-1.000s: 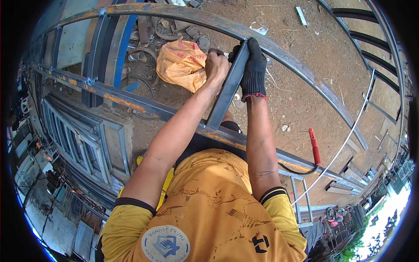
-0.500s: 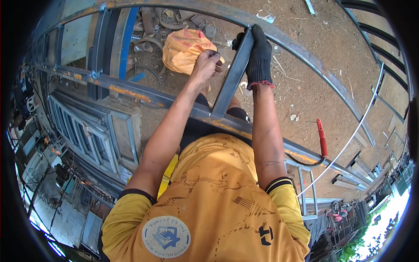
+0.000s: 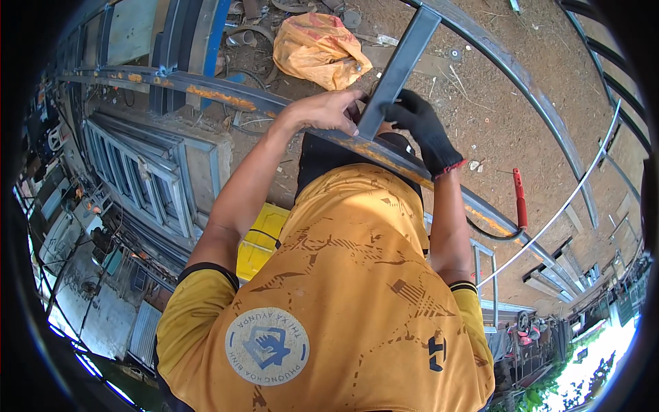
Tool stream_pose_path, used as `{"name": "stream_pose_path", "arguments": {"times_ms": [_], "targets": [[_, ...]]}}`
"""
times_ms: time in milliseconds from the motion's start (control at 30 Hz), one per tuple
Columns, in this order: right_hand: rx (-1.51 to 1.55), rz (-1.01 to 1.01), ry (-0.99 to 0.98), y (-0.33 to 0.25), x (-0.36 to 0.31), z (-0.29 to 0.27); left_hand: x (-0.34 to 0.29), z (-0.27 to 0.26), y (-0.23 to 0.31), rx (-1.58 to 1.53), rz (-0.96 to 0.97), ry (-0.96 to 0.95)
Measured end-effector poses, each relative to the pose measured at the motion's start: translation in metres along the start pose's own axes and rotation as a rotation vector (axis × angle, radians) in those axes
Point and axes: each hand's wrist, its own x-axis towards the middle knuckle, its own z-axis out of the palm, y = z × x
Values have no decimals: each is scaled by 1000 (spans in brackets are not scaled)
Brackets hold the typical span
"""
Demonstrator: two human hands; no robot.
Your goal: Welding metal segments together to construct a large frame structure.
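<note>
A dark square steel crosspiece (image 3: 398, 72) runs between a curved steel rail (image 3: 504, 69) and a straight, rust-streaked rail (image 3: 237, 101) in front of my body. At the crosspiece's lower end is my bare left hand (image 3: 326, 111), closed about the joint. Its thumb lies by the straight rail, and its other fingertips are partly hidden beside the crosspiece. From the right, my right hand (image 3: 424, 130) in a black knitted glove reaches to the crosspiece. Its fingers are bent but apart, with the tips at the steel's side.
An orange plastic bag (image 3: 319, 51) lies on the dirt beyond the rail. A red-handled cable tool (image 3: 519, 199) hangs on the straight rail at right. Metal frames (image 3: 141, 175) lean at left, a yellow case (image 3: 264, 237) sits beside me, and a white cable (image 3: 570, 199) crosses the right side.
My right hand has slid down the crosspiece from its far end and loosened its grip. My left hand has come down to the near joint. The view has shifted slightly.
</note>
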Motion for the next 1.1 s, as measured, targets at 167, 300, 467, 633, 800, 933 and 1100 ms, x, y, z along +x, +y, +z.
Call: {"name": "stream_pose_path", "arguments": {"times_ms": [167,300,467,633,800,933,1100], "targets": [[-126,-132,-45,22,-36,38,5,8,-9,96,63,26],[-198,-101,-28,26,-29,38,4,13,-7,170,99,96],[-130,-59,-16,30,-28,39,1,17,-6,119,89,106],[-166,-28,47,31,-25,44,0,16,-5,116,84,123],[-186,-44,94,34,-25,46,1,15,-4,127,48,64],[-220,-8,106,29,-24,46,1,16,1,156,71,114],[-228,-15,101,18,-33,46,-5,15,13,179,80,83]]}}
